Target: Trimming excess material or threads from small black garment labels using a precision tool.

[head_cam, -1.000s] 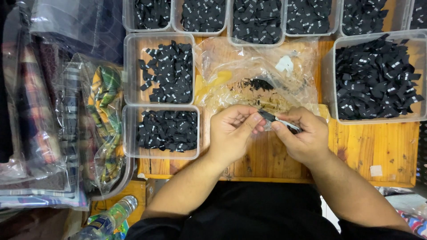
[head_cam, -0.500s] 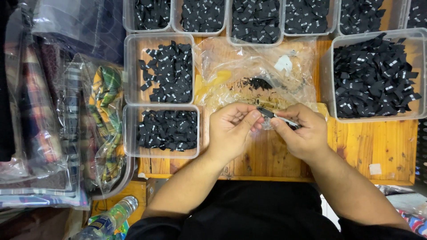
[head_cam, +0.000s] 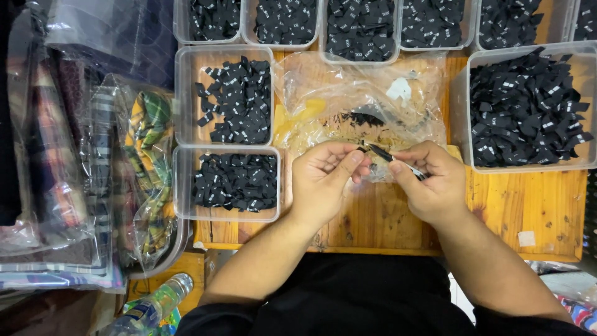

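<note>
A: Since the earlier pictures almost nothing has shifted. The two hands stay together over the middle of the wooden tabletop (head_cam: 373, 218); the dark slim tool has tipped only slightly, and its tip has crept a little closer to the left fingers.

B: Start from the left, then.

A: Off the table's left edge lie clear plastic bags of checked fabric (head_cam: 146, 162), with a plastic bottle (head_cam: 152, 305) below them. On the tabletop's left part sit two clear plastic tubs of small black fabric labels, one behind (head_cam: 233, 99) and one in front (head_cam: 233, 180).

B: And the hands?

A: The left hand (head_cam: 323, 177) is curled, thumb and fingers pinched narrow on something tiny and dark, too small to make out for certain, probably one label. The right hand (head_cam: 429, 180) is closed around the slim dark tweezer-like tool (head_cam: 388, 157), its tip pointing at that pinch.

B: Behind them?

A: A crumpled clear plastic bag (head_cam: 348, 106) with a few loose black labels. At the right edge stands a large clear tub (head_cam: 528, 112), heaped with labels.

B: How far along?

A: I judge it mid-way: the tubs along the far edge (head_cam: 360, 28) look well filled, yet the big heap remains.
</note>
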